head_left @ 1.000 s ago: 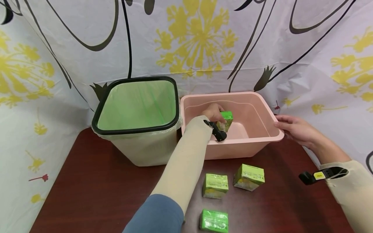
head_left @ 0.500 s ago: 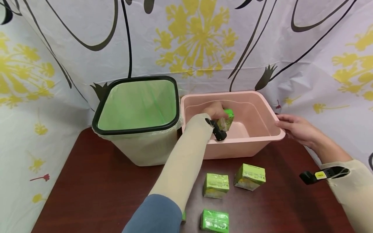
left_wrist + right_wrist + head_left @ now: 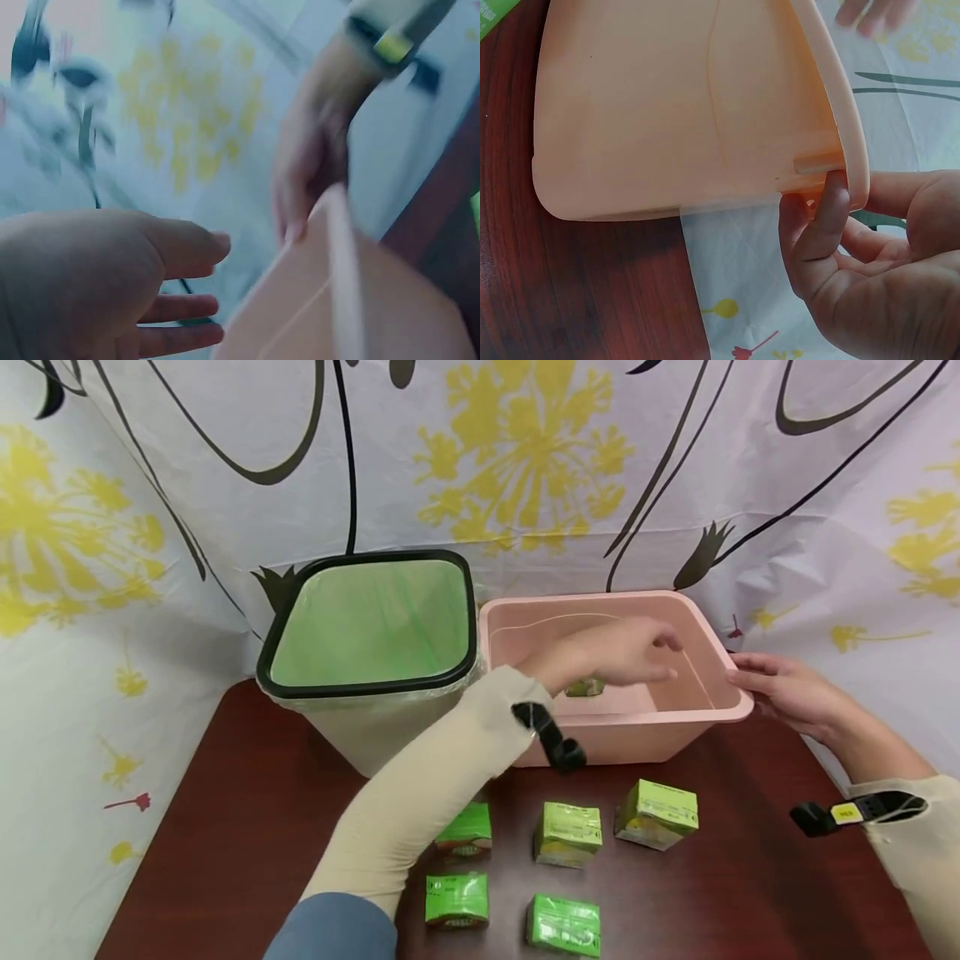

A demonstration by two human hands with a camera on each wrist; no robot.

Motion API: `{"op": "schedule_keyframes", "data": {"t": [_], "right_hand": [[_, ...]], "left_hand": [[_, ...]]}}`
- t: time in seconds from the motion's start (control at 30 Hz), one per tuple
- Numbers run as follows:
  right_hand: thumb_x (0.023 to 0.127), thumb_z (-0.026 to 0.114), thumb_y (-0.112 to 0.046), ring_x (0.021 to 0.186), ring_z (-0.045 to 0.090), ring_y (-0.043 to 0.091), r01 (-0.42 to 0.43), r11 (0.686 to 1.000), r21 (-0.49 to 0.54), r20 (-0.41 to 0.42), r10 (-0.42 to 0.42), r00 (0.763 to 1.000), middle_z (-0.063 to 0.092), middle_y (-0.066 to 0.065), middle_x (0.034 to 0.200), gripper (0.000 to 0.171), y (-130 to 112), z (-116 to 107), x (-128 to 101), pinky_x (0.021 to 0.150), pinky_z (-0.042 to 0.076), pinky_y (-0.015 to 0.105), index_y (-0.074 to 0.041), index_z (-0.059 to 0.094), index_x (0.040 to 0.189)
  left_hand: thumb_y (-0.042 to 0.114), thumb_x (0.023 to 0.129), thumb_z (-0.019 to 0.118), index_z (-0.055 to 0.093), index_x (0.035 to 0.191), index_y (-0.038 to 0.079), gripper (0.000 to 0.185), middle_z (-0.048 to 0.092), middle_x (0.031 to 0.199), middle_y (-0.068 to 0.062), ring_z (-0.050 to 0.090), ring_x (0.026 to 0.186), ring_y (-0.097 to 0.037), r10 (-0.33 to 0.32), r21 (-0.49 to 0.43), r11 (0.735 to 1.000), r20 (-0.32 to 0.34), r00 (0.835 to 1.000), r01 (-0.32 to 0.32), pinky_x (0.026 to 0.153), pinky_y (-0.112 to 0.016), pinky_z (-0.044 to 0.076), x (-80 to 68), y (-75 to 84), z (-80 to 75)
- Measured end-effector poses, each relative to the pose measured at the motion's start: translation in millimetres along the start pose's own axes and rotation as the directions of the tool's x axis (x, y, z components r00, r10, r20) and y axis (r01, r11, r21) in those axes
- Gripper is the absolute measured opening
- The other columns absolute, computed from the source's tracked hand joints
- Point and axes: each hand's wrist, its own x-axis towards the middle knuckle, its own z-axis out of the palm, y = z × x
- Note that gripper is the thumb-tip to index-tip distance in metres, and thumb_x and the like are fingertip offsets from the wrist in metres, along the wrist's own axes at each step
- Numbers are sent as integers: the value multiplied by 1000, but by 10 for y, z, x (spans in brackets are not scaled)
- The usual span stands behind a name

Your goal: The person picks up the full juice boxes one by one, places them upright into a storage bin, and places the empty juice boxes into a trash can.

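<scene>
My left hand (image 3: 624, 652) is over the pink plastic tub (image 3: 600, 739), with nothing between its loosely bent fingers. Beneath its wrist, a small green box (image 3: 585, 687) sits inside the tub, mostly covered by the hand. In the left wrist view the left hand (image 3: 82, 274) is apart from the tub, its thumb and fingers spread. At the tub's right end my right hand (image 3: 798, 693) grips the rim; the right wrist view has its fingers (image 3: 829, 217) bent over the rim from outside.
Left of the tub stands a bin (image 3: 360, 727) with a black rim and green liner. Several small boxes, such as a yellow-green box (image 3: 568, 833) and a green box (image 3: 457, 900), lie on the dark red table (image 3: 247, 860). A patterned cloth (image 3: 540, 460) hangs behind.
My left hand has let go of the green box in the tub and moved up and rightward. My right hand keeps its hold on the rim. The head view has shifted slightly.
</scene>
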Motion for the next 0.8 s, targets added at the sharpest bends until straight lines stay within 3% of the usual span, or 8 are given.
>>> {"op": "schedule_keyframes", "data": {"t": [0.17,0.27,0.53,0.8], "right_hand": [[108,47,-6,91,67,6,3,1000,12,8,-3,1000,70,-8,103,34,-5,6,16,73,56,21,-32,69,108],[108,46,-4,91,68,6,8,999,42,16,-9,1000,70,-7,103,36,0,5,18,73,56,22,-30,70,108],[108,46,-4,89,68,7,12,999,44,10,-12,1000,71,-6,102,35,-2,-10,17,72,56,22,-30,71,108],[107,46,-3,87,68,8,16,997,75,13,-17,1000,71,-4,100,36,13,-6,18,70,55,22,-27,72,107]], "left_hand": [[30,103,61,57,142,11,44,57,141,1,48,133,-8,141,170,975,41,989,-146,107,-11,31,-409,155,141],[29,103,62,58,142,12,43,57,138,1,48,130,-7,173,169,970,41,984,-177,106,-10,30,-647,163,219],[27,103,63,59,140,12,41,57,142,1,46,136,-9,214,64,975,3,977,-213,112,-16,31,-1248,44,298],[19,100,68,61,136,8,38,61,133,-4,54,126,-12,268,-123,951,-139,953,-285,109,-23,39,-1850,-304,388]]}}
